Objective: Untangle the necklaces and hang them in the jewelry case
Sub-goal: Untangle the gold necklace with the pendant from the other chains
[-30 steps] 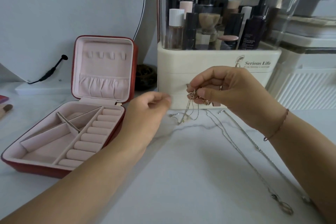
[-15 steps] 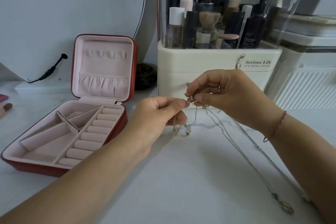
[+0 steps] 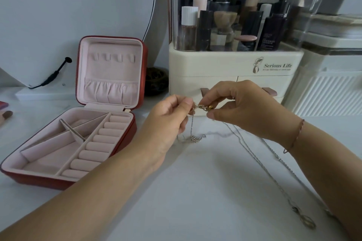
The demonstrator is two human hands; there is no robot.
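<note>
A knot of tangled necklaces (image 3: 202, 107) hangs in the air between my two hands, above the white tabletop. My left hand (image 3: 168, 121) pinches the knot's left end between thumb and forefinger. My right hand (image 3: 241, 107) pinches its right side, where a small gold bead shows. Thin silver chains (image 3: 260, 164) trail from the knot down to the right and end in a looped pendant (image 3: 305, 221). Another short bunch of chain (image 3: 194, 139) lies on the table under my left hand. The red jewelry case (image 3: 109, 45) stands open at the left, with a pink lining and small hooks in its lid.
A cream cosmetics organiser (image 3: 235, 68) full of dark bottles stands right behind my hands. A round mirror (image 3: 78, 6) with a black cable leans at the back left. A dark bowl (image 3: 156, 82) sits between case and organiser. A white ribbed box (image 3: 329, 96) is at the right.
My left hand has moved right and up from near the case and taken hold of the knot. My right hand has kept its grip, and the hanging chains have swung slightly.
</note>
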